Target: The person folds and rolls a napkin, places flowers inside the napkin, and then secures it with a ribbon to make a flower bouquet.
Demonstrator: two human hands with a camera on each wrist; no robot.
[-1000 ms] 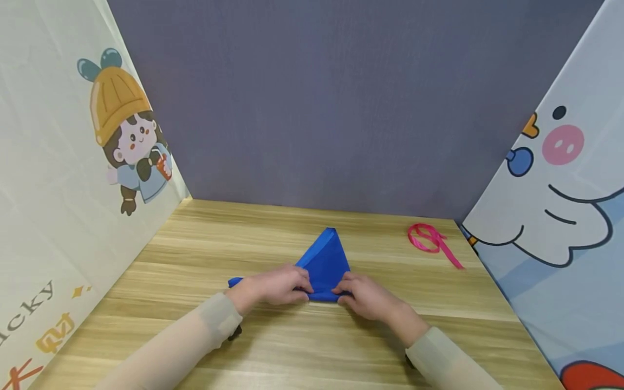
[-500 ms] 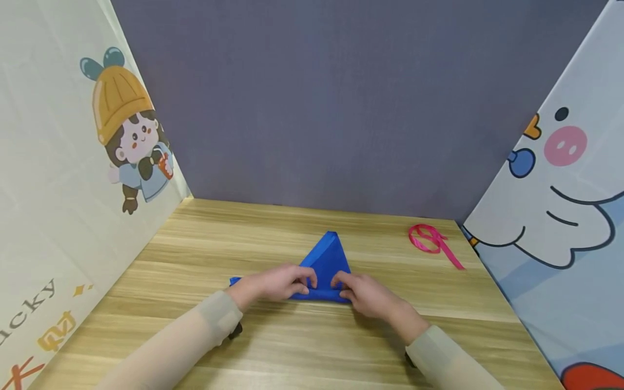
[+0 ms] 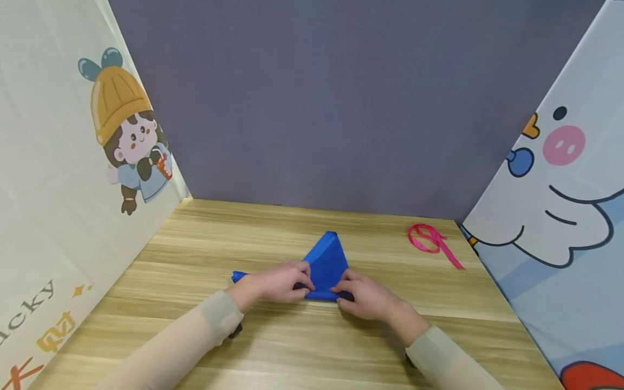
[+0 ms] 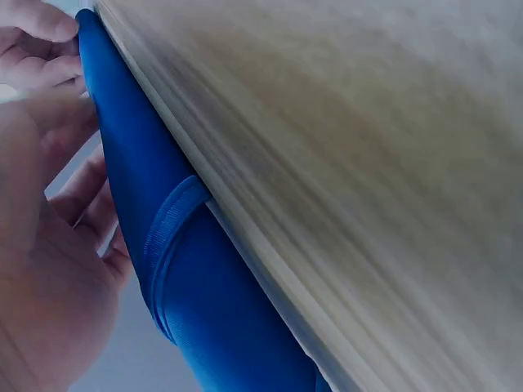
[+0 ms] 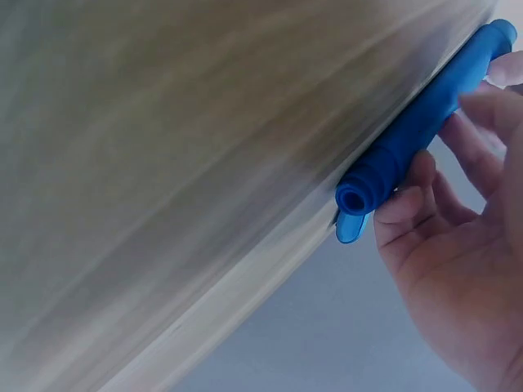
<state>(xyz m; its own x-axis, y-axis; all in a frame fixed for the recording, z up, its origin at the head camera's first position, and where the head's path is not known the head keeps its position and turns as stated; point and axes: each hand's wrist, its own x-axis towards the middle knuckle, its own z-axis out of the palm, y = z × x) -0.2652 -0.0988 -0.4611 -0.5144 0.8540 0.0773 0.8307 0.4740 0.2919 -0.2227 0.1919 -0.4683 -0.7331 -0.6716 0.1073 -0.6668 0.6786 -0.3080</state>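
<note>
A blue cloth [image 3: 327,265], partly rolled up, lies mid-table with a pointed flap spread toward the back wall. Its rolled part forms a tube along the near side; the right wrist view shows the open end of this roll [image 5: 417,126]. My left hand [image 3: 281,283] grips the roll left of the middle, with curled fingers. My right hand [image 3: 364,295] holds the roll's right part, thumb on the near side. In the left wrist view, a stitched band crosses the cloth [image 4: 204,286] beside the left palm. Part of the roll is hidden under the left hand.
A loosely coiled pink ribbon [image 3: 434,241] lies at the back right of the wooden table [image 3: 292,346]. A grey wall [image 3: 322,108] closes the back, and printed panels stand on both sides.
Both hands lifted their fingers slightly apart on the roll half a second ago, then closed in on it again. The flap looks slightly shorter than a second ago.
</note>
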